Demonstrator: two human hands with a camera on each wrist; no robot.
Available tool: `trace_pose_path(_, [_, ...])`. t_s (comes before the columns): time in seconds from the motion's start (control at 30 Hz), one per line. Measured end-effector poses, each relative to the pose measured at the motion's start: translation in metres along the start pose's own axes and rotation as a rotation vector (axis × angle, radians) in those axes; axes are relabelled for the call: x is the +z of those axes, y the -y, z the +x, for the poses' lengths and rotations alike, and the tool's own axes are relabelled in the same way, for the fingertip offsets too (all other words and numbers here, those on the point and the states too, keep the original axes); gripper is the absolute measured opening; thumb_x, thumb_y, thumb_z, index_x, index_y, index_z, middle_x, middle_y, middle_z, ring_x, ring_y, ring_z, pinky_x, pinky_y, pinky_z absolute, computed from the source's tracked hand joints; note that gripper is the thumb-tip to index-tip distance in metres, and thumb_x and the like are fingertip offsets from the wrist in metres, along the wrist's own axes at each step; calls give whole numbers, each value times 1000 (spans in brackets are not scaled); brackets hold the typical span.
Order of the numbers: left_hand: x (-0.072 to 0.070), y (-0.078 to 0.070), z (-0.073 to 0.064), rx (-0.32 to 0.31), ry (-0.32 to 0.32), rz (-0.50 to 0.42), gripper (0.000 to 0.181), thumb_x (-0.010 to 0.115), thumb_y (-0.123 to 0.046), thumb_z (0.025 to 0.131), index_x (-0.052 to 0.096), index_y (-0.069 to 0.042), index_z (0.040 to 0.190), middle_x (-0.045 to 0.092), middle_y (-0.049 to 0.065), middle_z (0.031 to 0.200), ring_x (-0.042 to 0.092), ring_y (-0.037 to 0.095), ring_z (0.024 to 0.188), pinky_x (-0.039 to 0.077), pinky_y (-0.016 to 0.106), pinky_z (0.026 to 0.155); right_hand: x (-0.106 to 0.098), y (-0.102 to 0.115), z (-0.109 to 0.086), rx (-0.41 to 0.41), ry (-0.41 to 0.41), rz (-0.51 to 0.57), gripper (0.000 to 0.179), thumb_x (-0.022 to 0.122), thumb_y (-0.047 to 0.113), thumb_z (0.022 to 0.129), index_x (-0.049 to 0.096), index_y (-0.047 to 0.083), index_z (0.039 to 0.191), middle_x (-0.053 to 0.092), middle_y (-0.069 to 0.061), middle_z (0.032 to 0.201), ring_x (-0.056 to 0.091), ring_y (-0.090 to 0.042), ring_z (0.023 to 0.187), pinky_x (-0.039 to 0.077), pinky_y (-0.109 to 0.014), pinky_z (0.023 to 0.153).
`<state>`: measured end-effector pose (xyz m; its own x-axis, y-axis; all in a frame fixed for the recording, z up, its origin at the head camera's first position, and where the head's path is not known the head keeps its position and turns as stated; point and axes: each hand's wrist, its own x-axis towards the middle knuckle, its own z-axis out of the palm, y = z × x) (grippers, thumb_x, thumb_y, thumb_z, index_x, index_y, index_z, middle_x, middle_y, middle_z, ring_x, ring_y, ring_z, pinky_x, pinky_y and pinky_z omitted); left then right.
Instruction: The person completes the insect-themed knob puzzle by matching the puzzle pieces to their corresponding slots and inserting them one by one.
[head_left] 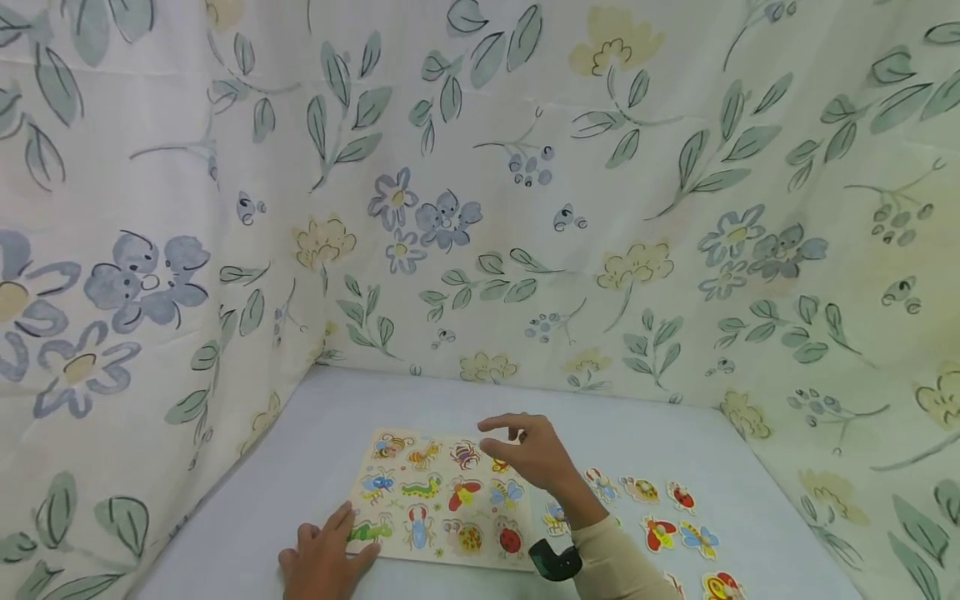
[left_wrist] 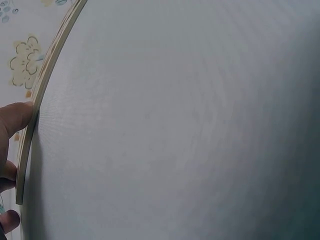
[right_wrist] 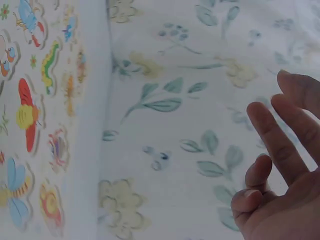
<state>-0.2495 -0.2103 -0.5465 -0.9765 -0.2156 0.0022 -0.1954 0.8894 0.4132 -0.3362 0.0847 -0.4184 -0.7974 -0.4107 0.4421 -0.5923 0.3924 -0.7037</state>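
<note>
A pale wooden board (head_left: 405, 497) with rows of colourful insect pictures lies flat on the table. My left hand (head_left: 324, 557) is at its near left corner, with the fingers against the left edge and the thumb by the near edge. In the left wrist view, fingertips (left_wrist: 21, 116) touch the thin wooden side of the board (left_wrist: 49, 62). My right hand (head_left: 531, 452) is raised over the board's far right part, thumb and index finger apart. Nothing is in it. The right wrist view shows its fingers (right_wrist: 280, 145) spread, the lower ones bent.
Several loose insect cutouts lie on the white table (head_left: 420, 400) right of the board, among them a ladybug (head_left: 681, 496), a red-winged bug (head_left: 659, 534) and a dragonfly (head_left: 699, 540). Some are partly hidden by the right forearm. Floral cloth (head_left: 480, 208) surrounds the table at the back and sides.
</note>
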Motion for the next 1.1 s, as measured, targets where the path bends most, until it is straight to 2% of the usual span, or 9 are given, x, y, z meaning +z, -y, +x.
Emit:
trace_pose_path(0.1, [0,-1,0,16,-19,6,81,76,-56,73,60,5,125,50,16,138,44,34,93,32,51,70,-21,4,-17,-14,-46,-8,20,75,25,86,75,23,106,56,8,78,44,-23,75,37,-36,63])
trace_pose_path(0.2, [-1,-2,0,22,-18,2,82,76,-56,73,59,5,126,49,17,139,44,35,93,32,51,69,-40,3,-35,-15,-97,-23,22,77,18,84,75,19,106,52,6,72,42,-19,71,35,-35,62])
trace_pose_path(0.5, [-6,6,0,13,19,-3,89,73,-60,74,55,6,130,45,19,141,42,39,97,31,53,70,-83,-13,-86,19,-218,-41,23,77,9,83,75,12,106,61,4,79,38,-18,67,34,-30,56])
trace_pose_path(0.57, [-6,7,0,19,25,-12,90,71,-61,75,54,6,131,44,20,142,42,40,99,31,53,70,-89,-15,-96,50,-234,-48,23,77,10,83,75,13,106,53,3,71,36,-18,63,38,-24,66])
trace_pose_path(0.7, [-6,6,1,32,25,-32,92,70,-62,77,50,7,134,42,22,143,41,40,98,29,53,70,-100,-21,-117,123,-280,-67,23,77,10,83,74,12,106,46,-3,68,34,-17,63,37,-22,66])
trace_pose_path(0.8, [-5,5,1,31,18,-40,93,71,-61,77,48,7,136,42,23,142,40,39,94,29,53,70,-104,-28,-132,208,-327,-77,21,77,13,83,75,11,105,63,-4,82,44,-11,75,38,-23,63])
trace_pose_path(0.9, [-4,3,0,29,14,-39,92,71,-59,77,46,6,137,42,23,142,40,38,93,29,52,70,-107,-35,-147,309,-366,-81,21,78,16,83,76,11,103,71,-2,99,49,-7,89,41,-18,74])
trace_pose_path(1.0, [-1,1,0,33,9,-34,91,71,-58,77,46,5,138,42,22,142,40,38,93,29,52,70,-110,-43,-162,389,-403,-95,22,80,20,81,77,12,101,66,-2,86,49,-9,82,41,-20,68])
trace_pose_path(1.1, [0,2,1,31,0,-29,90,71,-57,78,47,5,138,42,22,142,40,38,93,29,52,70,-110,-50,-172,445,-433,-113,22,81,20,79,77,11,99,50,-3,71,39,-15,64,35,-29,55])
